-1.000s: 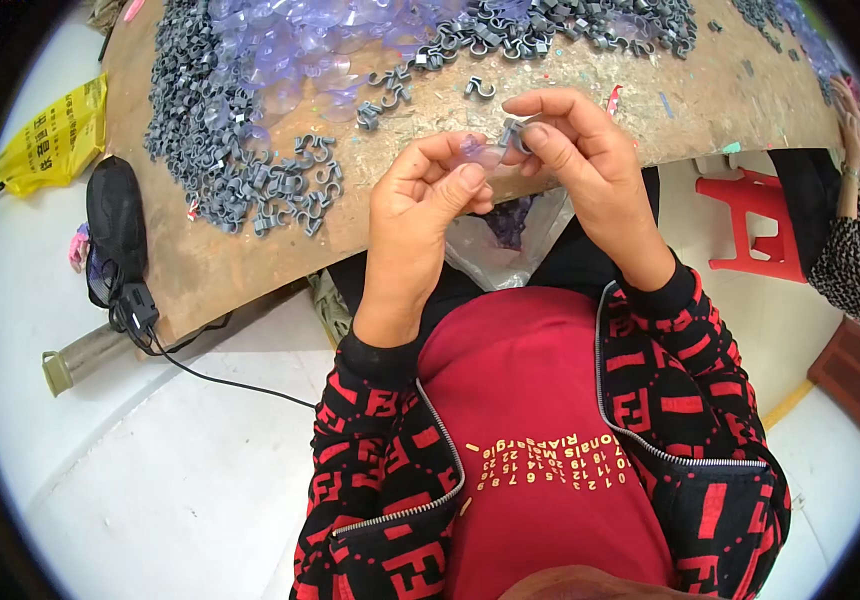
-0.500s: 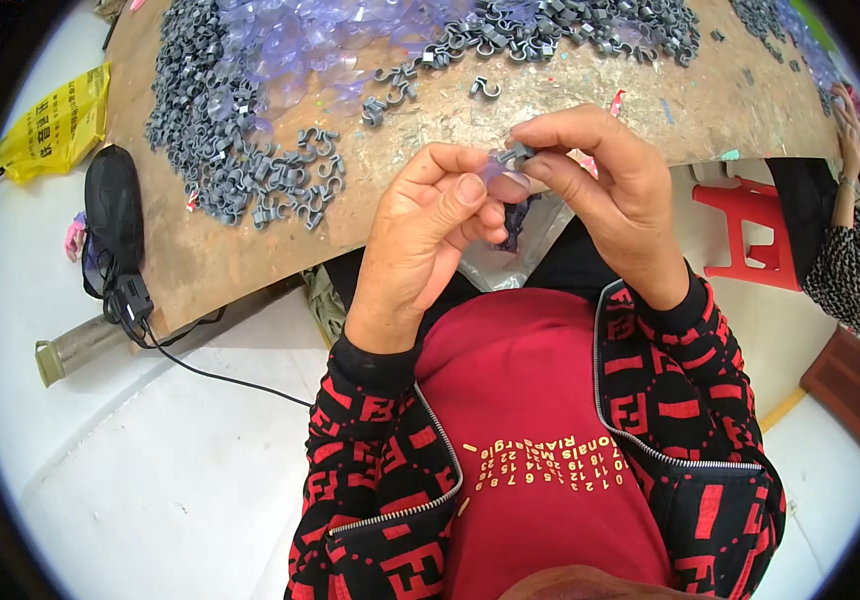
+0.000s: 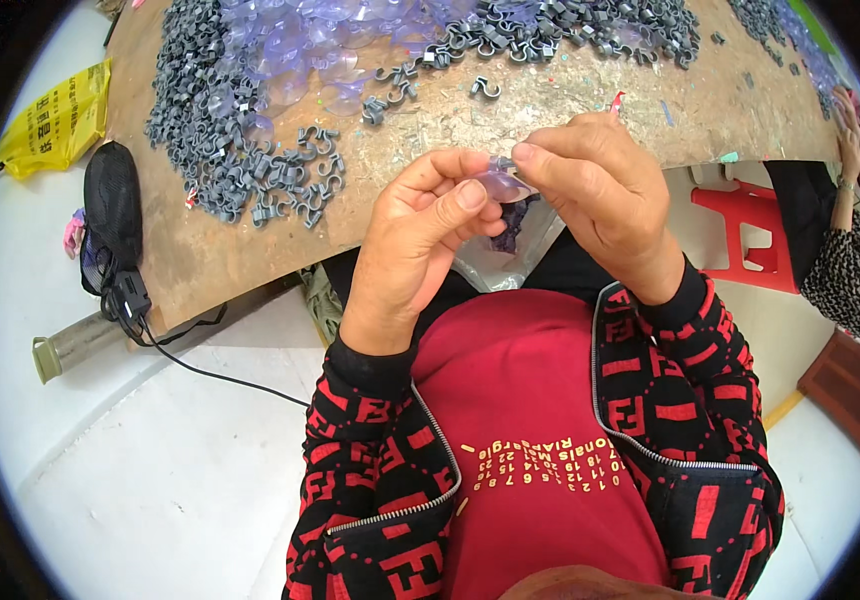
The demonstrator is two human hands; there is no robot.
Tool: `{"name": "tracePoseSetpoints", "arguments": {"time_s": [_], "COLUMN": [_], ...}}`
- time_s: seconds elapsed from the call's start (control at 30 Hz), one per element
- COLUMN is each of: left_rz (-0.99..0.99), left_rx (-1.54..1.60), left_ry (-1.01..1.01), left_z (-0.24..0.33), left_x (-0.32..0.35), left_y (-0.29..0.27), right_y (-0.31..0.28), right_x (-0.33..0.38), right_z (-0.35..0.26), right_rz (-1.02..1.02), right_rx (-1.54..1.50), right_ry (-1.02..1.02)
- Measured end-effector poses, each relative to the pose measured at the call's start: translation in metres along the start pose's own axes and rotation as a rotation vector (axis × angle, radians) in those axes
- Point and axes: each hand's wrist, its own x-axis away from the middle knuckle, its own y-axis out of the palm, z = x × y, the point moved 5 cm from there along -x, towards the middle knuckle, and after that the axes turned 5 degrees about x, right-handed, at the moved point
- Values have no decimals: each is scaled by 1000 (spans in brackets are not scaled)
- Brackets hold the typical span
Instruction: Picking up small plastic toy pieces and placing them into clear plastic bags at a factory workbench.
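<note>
My left hand [image 3: 428, 225] and my right hand [image 3: 590, 195] meet just in front of the near edge of a worn wooden board [image 3: 570, 95]. Between their fingertips they pinch a small clear purple suction cup [image 3: 503, 183]; a grey clip on it is hard to make out. On the board lies a large heap of small grey plastic clips [image 3: 220, 130], with a pile of clear purple suction cups [image 3: 320, 45] behind it and more grey clips [image 3: 570, 25] along the far side. One loose clip [image 3: 485, 88] lies near my hands.
A clear plastic bag [image 3: 510, 260] with dark pieces hangs under my hands at my lap. A black pouch with a cable [image 3: 115, 235] and a yellow bag [image 3: 55, 120] are at the left. A red stool [image 3: 750, 235] and another person [image 3: 850, 230] are at the right.
Both hands have drawn a little closer to my body and stay pressed together on the small piece; the fingers have shifted slightly around it.
</note>
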Motion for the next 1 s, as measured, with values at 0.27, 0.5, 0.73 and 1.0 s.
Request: {"name": "tracePoseSetpoints", "arguments": {"time_s": [0.27,0.5,0.73,1.0], "left_rz": [112,91,92,30], "left_rx": [-264,-127,-460,-283], "left_ry": [132,46,255,69], "left_z": [7,8,18,10], "left_x": [4,4,2,-1], "left_y": [13,6,19,12], "right_y": [-2,-2,19,32], "right_x": [1,0,22,26], "right_z": [2,0,34,50], "right_rz": [-41,-39,-189,-346], "right_rx": [17,-27,-897,-1275], "right_ry": [-112,-100,778,908]}}
